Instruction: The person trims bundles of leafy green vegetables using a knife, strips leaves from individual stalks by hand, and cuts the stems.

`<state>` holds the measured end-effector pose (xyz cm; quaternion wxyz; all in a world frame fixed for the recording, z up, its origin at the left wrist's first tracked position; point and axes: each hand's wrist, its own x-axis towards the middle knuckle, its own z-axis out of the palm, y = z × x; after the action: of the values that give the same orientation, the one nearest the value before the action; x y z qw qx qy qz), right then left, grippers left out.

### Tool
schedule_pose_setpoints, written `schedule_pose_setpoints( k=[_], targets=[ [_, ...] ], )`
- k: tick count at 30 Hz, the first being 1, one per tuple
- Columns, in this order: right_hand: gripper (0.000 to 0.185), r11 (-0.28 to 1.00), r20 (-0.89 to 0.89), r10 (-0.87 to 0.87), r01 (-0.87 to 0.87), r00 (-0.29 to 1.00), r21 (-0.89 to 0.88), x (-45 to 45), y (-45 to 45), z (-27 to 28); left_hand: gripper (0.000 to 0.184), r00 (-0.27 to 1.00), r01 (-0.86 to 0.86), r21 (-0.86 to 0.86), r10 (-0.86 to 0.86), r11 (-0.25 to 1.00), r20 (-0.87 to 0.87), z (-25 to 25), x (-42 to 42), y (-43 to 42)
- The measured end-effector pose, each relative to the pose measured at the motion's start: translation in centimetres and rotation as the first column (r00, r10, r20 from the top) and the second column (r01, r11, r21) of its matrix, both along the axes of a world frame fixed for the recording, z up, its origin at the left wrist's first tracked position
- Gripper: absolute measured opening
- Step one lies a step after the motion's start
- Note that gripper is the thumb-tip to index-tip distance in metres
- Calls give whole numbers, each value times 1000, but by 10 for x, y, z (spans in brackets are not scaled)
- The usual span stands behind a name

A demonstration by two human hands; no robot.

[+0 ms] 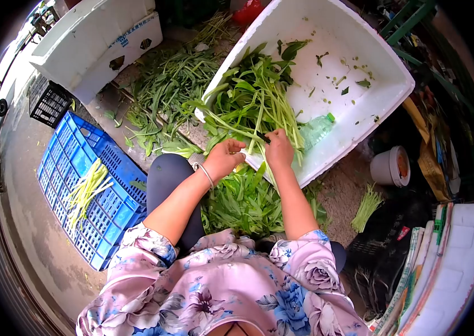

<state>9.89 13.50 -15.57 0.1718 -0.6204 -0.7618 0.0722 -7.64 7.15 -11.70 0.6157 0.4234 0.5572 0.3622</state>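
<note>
A pile of water spinach lies in the white foam box, its long pale stems pointing toward me. At the box's near edge my right hand is closed around a small black tool, whose working end I cannot make out. A green stem hangs below this hand. Just to the left, my left hand, with a bracelet on the wrist, has thumb and fingers apart beside the stems. Loose leaves are heaped under my forearms, between my knees.
A blue crate at left carries a bundle of cut stems. More greens cover the ground beyond. A clear green-capped bottle lies in the box. At right are a white bucket and another stem bundle.
</note>
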Motion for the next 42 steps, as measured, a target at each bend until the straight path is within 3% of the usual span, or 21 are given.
schedule_pose_setpoints(
  k=[1,2,4,5,8,9,12,13,14,16,18,20,22,24,26,28,30,33,34,36,42],
  targets=[
    [22,1000,-63,-6,7,998,10,-1,-4,4,45,1000,-9,0,9,1000,-3,-3,-2,1],
    [19,1000,-125,-16,18,992,15,-1,-9,8,45,1000,-15,-1,15,1000,-4,-6,-3,0],
    [14,999,-207,-36,34,978,-10,-6,-24,27,60,958,-286,-75,287,955,-1,6,0,-1],
    [14,1000,-290,-15,21,957,17,-5,-33,33,68,950,-306,-85,310,948,45,5,-2,2],
    [17,999,-412,15,3,911,43,4,-48,26,61,922,-318,-42,319,947,217,18,-3,4],
    [18,999,-450,27,-11,893,39,6,-52,23,48,930,-294,43,275,955,244,16,-3,5],
    [22,999,-500,32,-20,865,30,12,-59,20,33,915,-257,102,209,961,344,14,-1,3],
    [22,999,-520,-30,11,854,-40,14,-59,23,27,897,-327,131,263,936,356,18,1,2],
    [23,993,-535,-96,42,840,-112,18,-60,25,27,899,-321,130,258,938,354,19,0,2],
    [27,946,-371,-285,199,884,-255,38,-56,11,28,821,-509,221,392,832,416,21,-8,5],
    [30,947,-318,-315,274,894,-167,53,-58,6,32,746,-613,219,464,759,478,27,-15,6],
    [31,936,-356,-349,301,867,-184,64,-64,14,33,741,-590,213,418,779,525,33,-20,4],
    [31,922,-397,-385,327,833,-207,65,-74,27,33,792,-504,262,320,823,520,35,-16,0],
    [32,875,-687,-476,211,550,-437,65,-84,33,32,947,-75,298,-25,952,320,36,-9,-4],
    [36,894,-734,-435,156,521,-419,58,-101,36,29,962,53,262,-120,963,247,33,1,-10],
    [38,937,-818,-333,69,469,-342,46,-121,43,28,957,267,200,-285,943,63,33,11,-17],
    [42,941,-896,-302,-50,326,-336,36,-136,49,27,960,274,228,-280,934,-7,18,21,-21],
    [48,970,-930,-207,-63,304,-237,23,-147,50,23,883,446,359,-335,820,-329,9,29,-25],
    [48,970,-929,-212,-54,302,-238,22,-148,48,23,879,453,357,-344,817,-329,8,31,-26],
    [49,967,-936,-244,-10,255,-254,20,-147,46,25,748,616,563,-183,551,-638,3,33,-28],
    [41,935,-874,-330,-2,358,-354,28,-148,43,26,685,684,564,-141,462,-715,-5,43,-36]
  ],
)
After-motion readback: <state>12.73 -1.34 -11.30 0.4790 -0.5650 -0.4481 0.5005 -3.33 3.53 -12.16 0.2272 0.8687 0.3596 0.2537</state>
